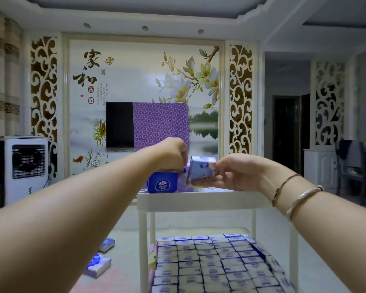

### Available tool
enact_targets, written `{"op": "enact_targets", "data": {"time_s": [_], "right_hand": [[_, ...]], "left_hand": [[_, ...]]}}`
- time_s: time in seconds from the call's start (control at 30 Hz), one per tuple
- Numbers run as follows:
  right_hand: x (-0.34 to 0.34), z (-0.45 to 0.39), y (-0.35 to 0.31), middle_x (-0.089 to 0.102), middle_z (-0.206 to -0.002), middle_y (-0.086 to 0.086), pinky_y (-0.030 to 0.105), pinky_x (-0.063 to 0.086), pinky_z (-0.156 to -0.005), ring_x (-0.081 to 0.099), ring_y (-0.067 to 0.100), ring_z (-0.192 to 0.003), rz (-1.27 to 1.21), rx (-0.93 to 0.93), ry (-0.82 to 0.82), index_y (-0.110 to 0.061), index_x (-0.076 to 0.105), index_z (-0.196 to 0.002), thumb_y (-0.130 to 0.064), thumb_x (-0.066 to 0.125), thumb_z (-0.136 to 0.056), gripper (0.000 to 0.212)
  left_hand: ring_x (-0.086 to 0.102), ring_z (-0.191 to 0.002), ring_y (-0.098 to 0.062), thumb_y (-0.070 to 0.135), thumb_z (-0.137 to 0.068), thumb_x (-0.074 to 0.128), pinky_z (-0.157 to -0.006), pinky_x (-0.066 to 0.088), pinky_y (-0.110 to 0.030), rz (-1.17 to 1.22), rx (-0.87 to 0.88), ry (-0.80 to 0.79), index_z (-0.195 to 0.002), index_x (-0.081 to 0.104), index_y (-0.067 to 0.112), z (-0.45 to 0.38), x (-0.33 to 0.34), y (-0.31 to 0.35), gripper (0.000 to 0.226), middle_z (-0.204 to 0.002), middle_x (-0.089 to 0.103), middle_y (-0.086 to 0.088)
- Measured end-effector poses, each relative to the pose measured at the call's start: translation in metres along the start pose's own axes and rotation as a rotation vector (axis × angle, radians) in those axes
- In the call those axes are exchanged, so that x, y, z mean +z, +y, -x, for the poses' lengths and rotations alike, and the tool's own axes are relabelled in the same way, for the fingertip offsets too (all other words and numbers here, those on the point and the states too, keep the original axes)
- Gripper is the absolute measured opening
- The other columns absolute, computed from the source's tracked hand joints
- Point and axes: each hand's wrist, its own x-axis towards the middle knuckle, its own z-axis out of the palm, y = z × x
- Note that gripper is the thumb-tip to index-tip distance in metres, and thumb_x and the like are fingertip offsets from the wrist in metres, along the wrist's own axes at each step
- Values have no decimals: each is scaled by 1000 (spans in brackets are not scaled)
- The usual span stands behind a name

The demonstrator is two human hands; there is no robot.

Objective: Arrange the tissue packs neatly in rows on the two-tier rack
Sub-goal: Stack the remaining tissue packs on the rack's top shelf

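Palm-up, right hand [230, 176] pinches a tilted tissue pack [201, 170].

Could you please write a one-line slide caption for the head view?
Both hands set tissue packs on the rack's top tier: left hand, right hand holding a pack; lower tier already filled.

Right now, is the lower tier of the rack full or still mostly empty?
Full, as far as visible. Tissue packs cover the lower tier in tight rows from side to side; no bare shelf shows. Its near edge is out of frame.
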Motion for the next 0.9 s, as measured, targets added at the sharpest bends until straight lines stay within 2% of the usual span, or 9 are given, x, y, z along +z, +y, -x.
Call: {"op": "enact_targets", "data": {"time_s": [0.1,0.17,0.23,0.33,0.4,0.53,0.7,0.8,0.9], "right_hand": [[3,-4,1,64,-111,26,29,60,-71,68,30,-95,223,-15,62,11,48,-122,14,41,-92,31],[9,-10,3,66,-101,16,22,57,-61,66,20,-81,513,-8,176,2,56,-116,-2,58,-91,25],[18,-16,5,64,-96,9,21,51,-60,60,14,-71,838,-16,325,-8,59,-113,-26,63,-90,29],[32,-20,6,51,-110,2,28,42,-81,50,15,-96,1174,20,331,-19,48,-128,-39,52,-95,38],[40,-22,8,46,-117,4,28,35,-89,42,16,-107,1019,45,211,-20,41,-130,-32,53,-96,38],[43,-42,12,54,-124,12,22,45,-82,53,16,-111,589,-15,117,-11,44,-122,-12,53,-96,28],[35,-54,16,60,-108,9,22,47,-78,58,13,-97,434,-22,149,-8,47,-113,0,51,-91,24],[26,-51,15,57,-112,11,21,41,-70,53,15,-100,453,-13,204,-7,47,-109,3,49,-89,23],[18,-54,18,52,-124,17,21,39,-70,47,19,-106,528,-16,263,-7,48,-106,4,52,-86,23]], "left_hand": [[62,-98,-17,12,-82,69,-74,54,-27,117,-25,11,-102,71,15,4,-5,-3,20,-107,69,-3],[61,-100,-18,18,-89,62,-73,50,-25,242,-70,68,-106,71,14,9,-8,-8,19,-108,69,-4],[59,-99,-21,24,-94,55,-83,49,-31,385,-176,192,-106,67,14,15,-9,-19,20,-109,66,-8],[55,-103,-21,34,-98,48,-87,45,-34,632,-421,224,-119,55,7,27,2,-38,35,-118,60,-11],[59,-107,-22,40,-98,47,-90,46,-34,854,-518,88,-123,49,3,33,14,-43,45,-117,63,-11],[63,-71,-17,36,-99,44,-63,49,-26,1117,-583,8,-96,51,8,36,26,-37,29,-83,67,-10],[65,-70,-17,42,-99,42,-61,51,-27,1190,-569,-58,-110,50,8,36,23,-37,37,-84,69,-8],[68,-85,-18,53,-97,38,-73,52,-26,1097,-557,-114,-117,50,8,37,22,-35,51,-100,71,-9],[63,-109,-22,57,-98,29,-95,48,-32,948,-589,-76,-127,48,7,30,22,-29,62,-120,66,-11]]}}
